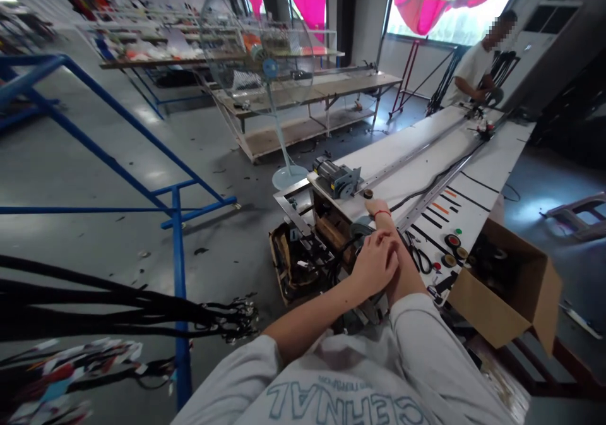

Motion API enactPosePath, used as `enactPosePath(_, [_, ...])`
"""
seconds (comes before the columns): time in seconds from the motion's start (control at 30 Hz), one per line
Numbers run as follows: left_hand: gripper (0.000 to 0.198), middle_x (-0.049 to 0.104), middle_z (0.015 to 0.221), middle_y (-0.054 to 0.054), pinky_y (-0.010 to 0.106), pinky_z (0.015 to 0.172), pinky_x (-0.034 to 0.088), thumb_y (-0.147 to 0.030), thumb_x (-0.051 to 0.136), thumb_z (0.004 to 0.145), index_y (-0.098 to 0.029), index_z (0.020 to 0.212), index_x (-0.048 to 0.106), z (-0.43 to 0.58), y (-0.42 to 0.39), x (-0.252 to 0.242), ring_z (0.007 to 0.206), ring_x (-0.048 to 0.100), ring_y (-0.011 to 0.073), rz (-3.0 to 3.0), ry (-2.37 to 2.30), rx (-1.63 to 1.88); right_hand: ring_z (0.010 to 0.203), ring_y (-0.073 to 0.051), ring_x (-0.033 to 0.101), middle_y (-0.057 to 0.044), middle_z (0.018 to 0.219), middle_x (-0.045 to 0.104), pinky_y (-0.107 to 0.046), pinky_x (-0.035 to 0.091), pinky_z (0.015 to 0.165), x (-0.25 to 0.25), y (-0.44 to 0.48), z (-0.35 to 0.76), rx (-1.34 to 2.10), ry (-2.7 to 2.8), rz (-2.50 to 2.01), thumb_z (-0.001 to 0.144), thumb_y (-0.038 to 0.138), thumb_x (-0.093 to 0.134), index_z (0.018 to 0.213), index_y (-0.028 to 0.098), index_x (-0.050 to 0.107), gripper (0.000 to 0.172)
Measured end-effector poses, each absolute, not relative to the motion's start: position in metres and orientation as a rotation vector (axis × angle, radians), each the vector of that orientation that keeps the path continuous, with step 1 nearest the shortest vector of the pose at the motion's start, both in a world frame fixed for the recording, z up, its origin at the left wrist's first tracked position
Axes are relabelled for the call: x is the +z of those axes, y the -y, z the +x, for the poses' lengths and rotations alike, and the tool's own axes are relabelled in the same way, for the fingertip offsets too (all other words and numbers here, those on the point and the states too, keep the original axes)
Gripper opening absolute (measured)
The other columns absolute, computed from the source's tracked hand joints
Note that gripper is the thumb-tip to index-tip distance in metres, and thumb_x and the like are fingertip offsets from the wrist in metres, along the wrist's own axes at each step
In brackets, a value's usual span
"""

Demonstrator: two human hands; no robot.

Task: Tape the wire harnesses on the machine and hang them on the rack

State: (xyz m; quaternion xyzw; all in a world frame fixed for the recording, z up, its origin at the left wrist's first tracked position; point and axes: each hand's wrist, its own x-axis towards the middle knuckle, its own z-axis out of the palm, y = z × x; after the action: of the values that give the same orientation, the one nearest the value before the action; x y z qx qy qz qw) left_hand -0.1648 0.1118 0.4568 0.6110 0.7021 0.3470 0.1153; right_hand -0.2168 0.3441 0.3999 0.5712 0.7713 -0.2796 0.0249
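My right hand (377,208) reaches forward to the near end of the long white worktable (402,166), a red band round its wrist. Just beyond it sits a small dark roll (368,194); I cannot make out whether they touch. The fingers of that hand bend out of sight. Across my right forearm lies my left hand (376,257), its fingers loosely spread on the skin and nothing held. Left of the roll stands a grey electric motor (334,175) with a wheel. Below the hands, a grey round part (362,229) is partly covered.
An open cardboard box (502,311) stands at the right, beside several tape rolls (452,240) and dark strips (426,220). A blue metal frame (177,248) holds black cords (142,305) at left. A floor fan (269,68) stands ahead; a person (478,65) works at the far end.
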Motion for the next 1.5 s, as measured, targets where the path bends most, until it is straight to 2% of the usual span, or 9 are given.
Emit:
enactPosePath(0.17, [0.023, 0.062, 0.114, 0.010, 0.038, 0.086, 0.057, -0.029, 0.046, 0.094, -0.018, 0.111, 0.058, -0.161, -0.114, 0.463, 0.102, 0.059, 0.0241, 1.934, -2.002, 0.812, 0.083, -0.017, 0.066, -0.010, 0.095, 0.070, -0.034, 0.052, 0.078, 0.399, -0.347, -0.218, -0.865, -2.379, 1.740, 0.096, 0.045, 0.052, 0.108, 0.012, 0.067, 0.039])
enactPosePath(0.3, [0.023, 0.057, 0.127, 0.010, 0.040, 0.098, 0.052, -0.030, 0.050, 0.093, -0.018, 0.111, 0.059, -0.161, -0.114, 0.466, 0.114, 0.055, 0.0257, 1.863, -2.144, 0.843, 0.085, -0.021, 0.068, -0.013, 0.090, 0.072, -0.028, 0.050, 0.071, 0.395, -0.349, -0.216, -0.864, -2.387, 1.731, 0.093, 0.045, 0.054, 0.107, 0.012, 0.070, 0.039])
enactPosePath(0.37, [0.025, 0.055, 0.129, 0.010, 0.038, 0.095, 0.053, -0.030, 0.049, 0.094, -0.017, 0.114, 0.057, -0.162, -0.114, 0.466, 0.113, 0.057, 0.0248, 1.800, -2.185, 0.799, 0.086, -0.023, 0.069, -0.015, 0.088, 0.072, -0.027, 0.048, 0.069, 0.393, -0.350, -0.216, -0.862, -2.391, 1.725, 0.091, 0.046, 0.057, 0.107, 0.011, 0.071, 0.041])
enactPosePath(0.63, [0.032, 0.054, 0.132, 0.014, 0.041, 0.096, 0.053, -0.037, 0.049, 0.094, -0.015, 0.115, 0.058, -0.163, -0.124, 0.471, 0.115, 0.055, 0.0275, 1.895, -2.260, 0.700, 0.089, -0.018, 0.066, -0.008, 0.099, 0.069, -0.037, 0.052, 0.084, 0.387, -0.352, -0.221, -0.824, -2.424, 1.652, 0.095, 0.053, 0.053, 0.105, 0.014, 0.067, 0.042])
enactPosePath(0.8, [0.034, 0.062, 0.113, 0.012, 0.036, 0.076, 0.058, -0.039, 0.043, 0.096, -0.014, 0.112, 0.060, -0.155, -0.118, 0.479, 0.096, 0.062, 0.0244, 1.993, -2.140, 0.568, 0.102, -0.024, 0.066, -0.016, 0.096, 0.071, -0.033, 0.049, 0.086, 0.384, -0.357, -0.222, -0.786, -2.458, 1.606, 0.095, 0.040, 0.051, 0.105, 0.010, 0.071, 0.037])
enactPosePath(1.0, [0.042, 0.054, 0.132, 0.015, 0.041, 0.079, 0.058, -0.048, 0.047, 0.093, -0.016, 0.117, 0.059, -0.155, -0.126, 0.478, 0.108, 0.058, 0.0304, 1.921, -2.271, 0.601, 0.102, -0.028, 0.067, -0.018, 0.090, 0.072, -0.030, 0.049, 0.080, 0.384, -0.358, -0.220, -0.764, -2.465, 1.619, 0.090, 0.037, 0.049, 0.107, 0.010, 0.073, 0.040])
enactPosePath(1.13, [0.042, 0.059, 0.119, 0.016, 0.039, 0.070, 0.058, -0.044, 0.043, 0.095, -0.013, 0.119, 0.058, -0.147, -0.120, 0.478, 0.093, 0.063, 0.0264, 1.928, -2.204, 0.541, 0.107, -0.028, 0.065, -0.018, 0.093, 0.072, -0.031, 0.048, 0.084, 0.388, -0.357, -0.219, -0.753, -2.476, 1.621, 0.090, 0.039, 0.048, 0.110, 0.010, 0.072, 0.043])
enactPosePath(1.3, [0.044, 0.055, 0.126, 0.015, 0.041, 0.082, 0.056, -0.051, 0.052, 0.091, -0.016, 0.116, 0.060, -0.150, -0.123, 0.478, 0.111, 0.057, 0.0314, 1.940, -2.235, 0.607, 0.110, -0.029, 0.064, -0.018, 0.096, 0.072, -0.032, 0.047, 0.086, 0.389, -0.356, -0.219, -0.762, -2.469, 1.608, 0.091, 0.038, 0.046, 0.111, 0.009, 0.071, 0.043])
enactPosePath(1.5, [0.039, 0.061, 0.112, 0.012, 0.038, 0.082, 0.056, -0.047, 0.049, 0.094, -0.015, 0.114, 0.059, -0.153, -0.122, 0.485, 0.102, 0.060, 0.0267, 1.938, -2.114, 0.532, 0.105, -0.024, 0.064, -0.016, 0.104, 0.069, -0.036, 0.048, 0.091, 0.391, -0.354, -0.221, -0.779, -2.445, 1.603, 0.096, 0.041, 0.049, 0.105, 0.011, 0.069, 0.037])
